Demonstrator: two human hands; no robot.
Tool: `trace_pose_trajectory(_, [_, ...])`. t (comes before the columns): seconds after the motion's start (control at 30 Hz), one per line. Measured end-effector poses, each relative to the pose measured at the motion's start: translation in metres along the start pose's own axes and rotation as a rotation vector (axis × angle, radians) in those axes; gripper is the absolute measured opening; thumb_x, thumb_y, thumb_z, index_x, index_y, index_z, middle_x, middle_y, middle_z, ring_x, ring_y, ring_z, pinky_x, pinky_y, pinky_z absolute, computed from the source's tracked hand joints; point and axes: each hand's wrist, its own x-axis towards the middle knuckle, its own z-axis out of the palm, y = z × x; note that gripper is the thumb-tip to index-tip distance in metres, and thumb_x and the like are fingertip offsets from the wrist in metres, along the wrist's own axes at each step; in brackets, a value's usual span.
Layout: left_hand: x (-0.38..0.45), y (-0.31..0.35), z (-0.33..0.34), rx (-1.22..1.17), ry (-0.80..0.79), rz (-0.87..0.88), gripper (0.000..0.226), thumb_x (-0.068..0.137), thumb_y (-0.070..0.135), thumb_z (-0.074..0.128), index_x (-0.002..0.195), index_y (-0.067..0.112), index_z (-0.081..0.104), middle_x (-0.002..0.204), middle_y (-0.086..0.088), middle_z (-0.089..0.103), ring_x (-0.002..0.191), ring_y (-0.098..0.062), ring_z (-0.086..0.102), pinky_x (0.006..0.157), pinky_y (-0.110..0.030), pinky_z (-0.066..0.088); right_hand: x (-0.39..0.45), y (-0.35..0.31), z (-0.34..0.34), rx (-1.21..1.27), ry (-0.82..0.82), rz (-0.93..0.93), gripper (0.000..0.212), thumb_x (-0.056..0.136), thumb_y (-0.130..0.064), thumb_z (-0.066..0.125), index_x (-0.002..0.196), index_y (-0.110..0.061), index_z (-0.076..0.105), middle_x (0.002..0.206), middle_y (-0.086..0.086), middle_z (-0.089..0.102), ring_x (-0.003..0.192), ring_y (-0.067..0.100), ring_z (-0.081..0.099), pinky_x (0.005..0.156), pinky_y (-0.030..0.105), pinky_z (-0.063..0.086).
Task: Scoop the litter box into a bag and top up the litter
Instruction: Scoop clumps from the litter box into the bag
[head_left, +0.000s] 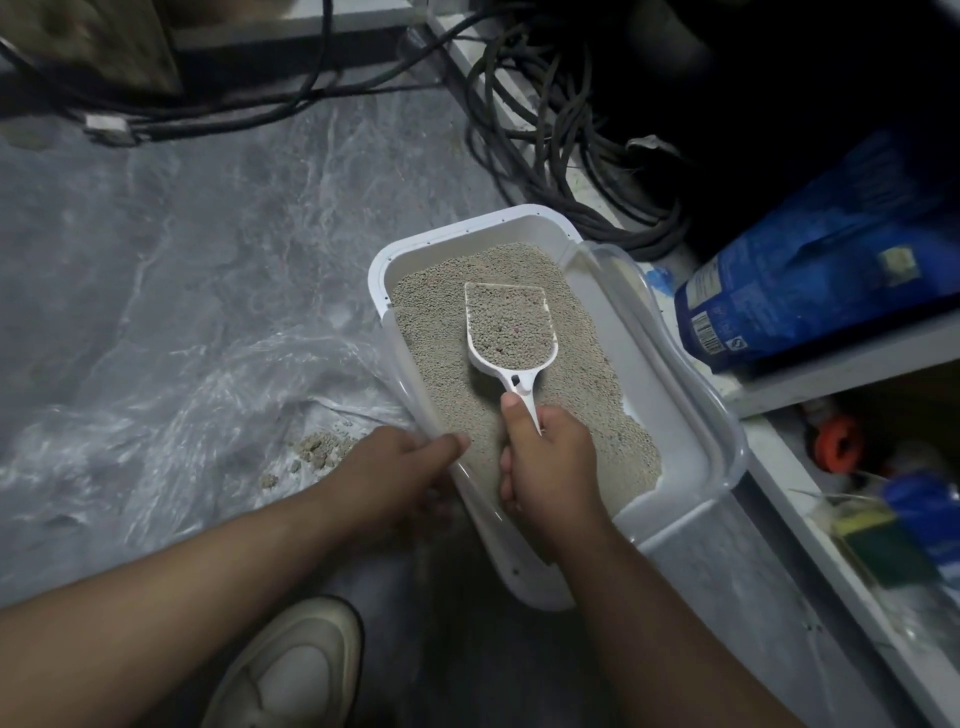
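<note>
A white litter box (691, 436) sits on the floor, filled with grey granular litter (447, 332). My right hand (550, 467) grips the handle of a white scoop (511, 332), which is held over the litter, full of granules. My left hand (400, 467) holds the box's near left rim. A clear plastic bag (171, 441) lies crumpled on the floor left of the box, with a few litter clumps (319, 449) on it.
A blue litter bag (810, 280) stands on a low shelf at the right. Coiled black cables (561, 140) lie behind the box. A lower shelf at the right holds small items, including something orange (836, 444). My cream shoe (291, 670) is at the bottom.
</note>
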Motion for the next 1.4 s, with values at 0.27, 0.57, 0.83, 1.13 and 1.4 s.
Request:
trace_pose_trajectory(0.27, [-0.006, 0.002, 0.002, -0.017, 0.004, 0.004, 0.056, 0.096, 0.05, 0.065, 0.093, -0.006, 0.072, 0.083, -0.025, 0.076, 0.062, -0.029, 0.072, 0.056, -0.03, 0.053, -0.016, 0.01, -0.003, 0.03, 0.096, 0.036, 0.041, 0.092, -0.052, 0.056, 0.072, -0.016, 0.059, 0.057, 0.007, 0.064, 0.042, 0.024, 0.059, 0.047, 0.03, 0.044])
trace_pose_trajectory(0.57, [-0.01, 0.002, 0.002, 0.005, 0.002, 0.02, 0.058, 0.094, 0.053, 0.064, 0.097, -0.004, 0.073, 0.085, -0.023, 0.077, 0.079, -0.042, 0.076, 0.065, -0.039, 0.056, -0.021, 0.013, 0.002, -0.055, 0.119, 0.0, 0.039, 0.08, -0.068, 0.052, 0.077, -0.031, 0.063, 0.057, 0.003, 0.066, 0.054, 0.029, 0.065, 0.063, 0.055, 0.057])
trace_pose_trajectory(0.83, [-0.012, 0.004, 0.004, 0.007, 0.013, 0.006, 0.059, 0.095, 0.054, 0.063, 0.098, -0.005, 0.071, 0.086, -0.021, 0.077, 0.075, -0.036, 0.077, 0.061, -0.035, 0.054, -0.021, 0.013, 0.001, -0.083, 0.157, 0.026, 0.048, 0.083, -0.068, 0.051, 0.072, -0.023, 0.061, 0.059, 0.003, 0.066, 0.057, 0.031, 0.066, 0.065, 0.054, 0.057])
trace_pose_trajectory(1.13, [-0.011, 0.003, 0.004, -0.007, 0.023, 0.017, 0.059, 0.095, 0.052, 0.065, 0.098, -0.007, 0.071, 0.088, -0.022, 0.077, 0.072, -0.036, 0.076, 0.063, -0.04, 0.054, -0.023, 0.011, 0.002, -0.139, 0.161, 0.002, 0.053, 0.081, -0.071, 0.049, 0.071, -0.02, 0.061, 0.063, 0.003, 0.066, 0.061, 0.031, 0.066, 0.063, 0.05, 0.057])
trace_pose_trajectory(1.4, [-0.012, 0.004, 0.005, -0.005, 0.015, 0.01, 0.058, 0.095, 0.052, 0.064, 0.099, -0.006, 0.071, 0.092, -0.023, 0.076, 0.075, -0.036, 0.077, 0.06, -0.036, 0.054, -0.024, 0.009, -0.002, -0.132, 0.154, -0.003, 0.049, 0.086, -0.064, 0.051, 0.07, -0.019, 0.06, 0.061, 0.002, 0.066, 0.057, 0.028, 0.066, 0.063, 0.049, 0.057])
